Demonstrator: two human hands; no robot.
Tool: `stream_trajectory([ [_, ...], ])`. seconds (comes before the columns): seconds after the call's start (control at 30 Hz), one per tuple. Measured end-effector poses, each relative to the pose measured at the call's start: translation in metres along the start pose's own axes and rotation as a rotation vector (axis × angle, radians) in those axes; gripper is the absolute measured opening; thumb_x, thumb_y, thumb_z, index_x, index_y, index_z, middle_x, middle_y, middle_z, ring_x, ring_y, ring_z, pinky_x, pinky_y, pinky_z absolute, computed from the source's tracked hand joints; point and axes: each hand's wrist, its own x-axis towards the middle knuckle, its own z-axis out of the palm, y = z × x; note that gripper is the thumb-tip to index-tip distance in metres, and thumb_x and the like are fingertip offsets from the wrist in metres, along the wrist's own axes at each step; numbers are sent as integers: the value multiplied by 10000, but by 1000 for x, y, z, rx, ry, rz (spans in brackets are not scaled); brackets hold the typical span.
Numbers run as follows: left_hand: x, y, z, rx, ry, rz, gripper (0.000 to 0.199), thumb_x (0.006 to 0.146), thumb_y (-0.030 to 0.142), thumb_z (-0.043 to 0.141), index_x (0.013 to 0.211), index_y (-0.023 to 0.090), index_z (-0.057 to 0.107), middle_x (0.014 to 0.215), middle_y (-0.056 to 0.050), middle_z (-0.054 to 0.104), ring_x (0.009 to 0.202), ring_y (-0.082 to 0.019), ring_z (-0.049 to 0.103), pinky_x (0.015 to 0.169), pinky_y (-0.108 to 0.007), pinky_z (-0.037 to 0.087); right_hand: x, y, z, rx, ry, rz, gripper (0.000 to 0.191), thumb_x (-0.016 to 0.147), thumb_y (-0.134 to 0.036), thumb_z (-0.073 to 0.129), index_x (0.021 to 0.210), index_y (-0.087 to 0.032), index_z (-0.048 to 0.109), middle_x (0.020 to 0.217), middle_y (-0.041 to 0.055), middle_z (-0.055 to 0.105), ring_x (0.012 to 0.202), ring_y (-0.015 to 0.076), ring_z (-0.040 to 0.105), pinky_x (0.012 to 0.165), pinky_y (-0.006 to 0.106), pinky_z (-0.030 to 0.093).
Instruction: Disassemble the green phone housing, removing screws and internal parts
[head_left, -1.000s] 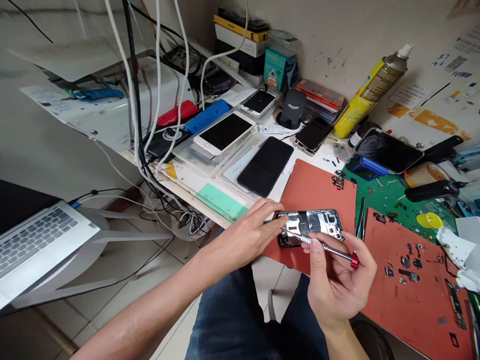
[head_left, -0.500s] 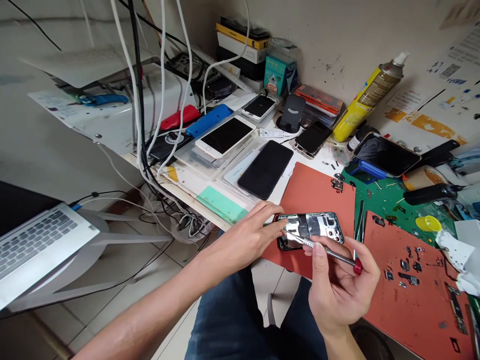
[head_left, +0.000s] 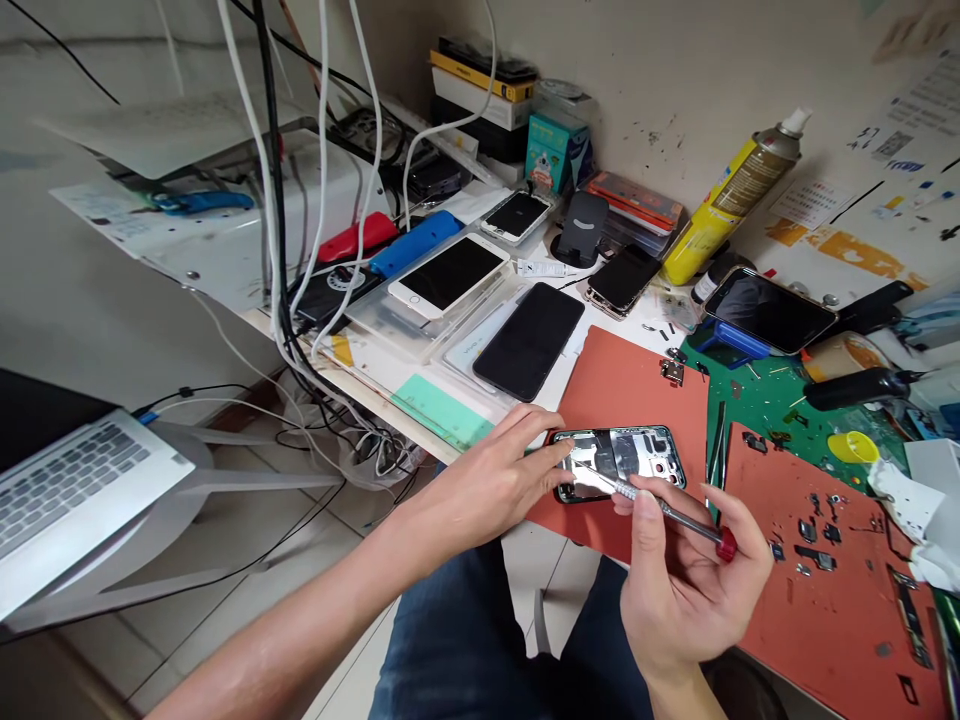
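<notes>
An opened phone housing with bare metal inside lies on the reddish-orange mat. My left hand grips its left end, fingers over the edge and onto the inside. In my right hand is a slim screwdriver with a silver shaft and a red cap, held between thumb and fingers. It slants down to the left over the housing, its tip close to my left fingertips. Whether the tip touches metal I cannot tell. Tweezers lie just right of the housing.
Small phone parts are scattered over the second reddish mat at right. A black phone and a white phone lie behind. A yellow spray can leans near the wall. Cables hang at left.
My right hand and the screwdriver have shifted slightly right and down, the tip drawing back a little over the housing. My left hand keeps its place on the housing.
</notes>
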Motion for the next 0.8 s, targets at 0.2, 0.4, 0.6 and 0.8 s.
stream_trajectory([
  [0.2, -4, 1, 1, -4, -19, -3, 610, 968, 563, 739, 1388, 146, 593, 1347, -200, 636, 1263, -334, 625, 1014, -541, 641, -11, -7, 2, -123, 113, -36, 559, 855, -30, 862, 1329, -222, 638, 1125, 70, 827, 857, 246, 848, 770, 445, 766],
  [0.4, -8, 1, 4, -14, -23, -45, 471, 1020, 377, 745, 1408, 167, 581, 1348, -180, 606, 1252, -322, 602, 1051, -527, 606, -26, 0, 12, -245, 152, -147, 643, 766, 26, 917, 1318, -216, 692, 1152, 64, 836, 882, 276, 858, 711, 398, 774],
  [0.6, -7, 2, 6, 42, -4, -17, 464, 1015, 364, 752, 1388, 145, 581, 1311, -176, 605, 1215, -316, 576, 1029, -521, 599, -21, 6, 19, -326, 144, -258, 597, 781, 31, 917, 1300, -164, 697, 1125, 69, 840, 878, 265, 863, 705, 340, 768],
  [0.8, -5, 5, 5, 98, -2, 21, 446, 1004, 334, 762, 1335, 86, 595, 1245, -162, 674, 1198, -328, 593, 1025, -522, 606, -21, 6, 19, -351, 124, -252, 609, 775, 48, 914, 1301, -148, 675, 1124, 67, 823, 905, 253, 861, 726, 325, 765],
])
